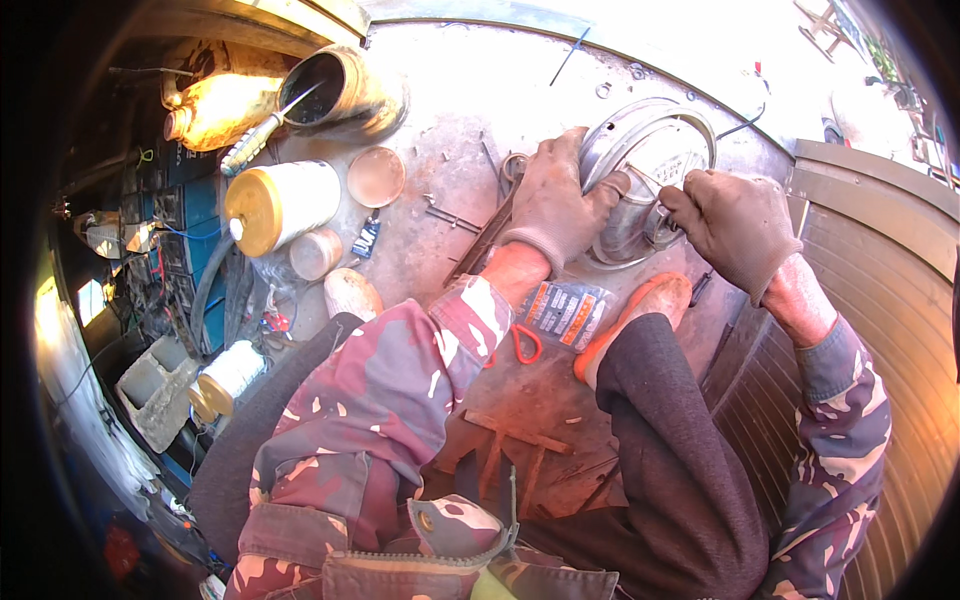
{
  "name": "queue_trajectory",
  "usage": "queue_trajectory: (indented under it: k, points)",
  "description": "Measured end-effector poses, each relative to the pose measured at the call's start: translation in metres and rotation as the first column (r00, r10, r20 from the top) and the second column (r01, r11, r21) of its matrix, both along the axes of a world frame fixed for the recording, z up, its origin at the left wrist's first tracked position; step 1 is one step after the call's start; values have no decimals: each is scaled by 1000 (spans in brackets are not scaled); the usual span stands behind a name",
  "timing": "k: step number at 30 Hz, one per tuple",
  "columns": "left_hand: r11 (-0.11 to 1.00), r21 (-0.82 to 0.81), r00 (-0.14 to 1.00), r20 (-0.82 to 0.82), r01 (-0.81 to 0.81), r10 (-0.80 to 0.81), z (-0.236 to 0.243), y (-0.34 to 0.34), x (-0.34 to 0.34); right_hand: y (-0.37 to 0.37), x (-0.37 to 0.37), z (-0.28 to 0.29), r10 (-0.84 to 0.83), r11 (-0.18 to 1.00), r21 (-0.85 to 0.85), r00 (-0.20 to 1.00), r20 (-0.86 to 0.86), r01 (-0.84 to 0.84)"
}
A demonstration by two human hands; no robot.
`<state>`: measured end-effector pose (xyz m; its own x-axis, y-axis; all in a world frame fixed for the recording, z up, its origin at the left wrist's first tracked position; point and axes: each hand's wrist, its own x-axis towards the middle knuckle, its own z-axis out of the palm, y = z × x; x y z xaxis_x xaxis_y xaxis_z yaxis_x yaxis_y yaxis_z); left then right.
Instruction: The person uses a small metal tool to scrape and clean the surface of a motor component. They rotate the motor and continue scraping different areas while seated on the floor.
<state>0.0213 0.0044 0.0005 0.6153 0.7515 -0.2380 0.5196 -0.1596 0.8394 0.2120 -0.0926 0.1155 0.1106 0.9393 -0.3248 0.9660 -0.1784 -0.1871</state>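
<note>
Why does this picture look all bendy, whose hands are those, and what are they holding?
No robot here! A person wears a camera on their head, looking down. Its very wide lens bends straight edges.

Those are the person's own hands, in gloves. The left hand is on the left side of a round, silver metal thing. The right hand has its fingers at the other side; I can't tell exactly what they pinch.

On the dusty ground are a white jar with a yellow lid, a screwdriver and a packet between the person's shoes.
</note>
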Motion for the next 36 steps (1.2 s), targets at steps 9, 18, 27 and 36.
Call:
queue_trajectory:
  k: [9, 18, 27, 36]
  points:
    - [1000, -7, 1000, 5, -27, 27, 0, -2, 0, -3, -31, -4, -802, 363, -710, -185, -567, 603]
    - [1000, -21, 1000, 6, -9, 9, 0, 0, 1, -6, -21, -6, -162, 949, 241, 970, -183, 204]
    - [1000, -6, 1000, 19, -3, 4, -2, -1, -1, 19, -15, 22, 278, 960, -9, 950, 140, -280]
    - [1000, -19, 1000, 17, 6, -6, 2, 0, -2, 26, -16, 23, 375, 927, -91, 904, 205, -364]
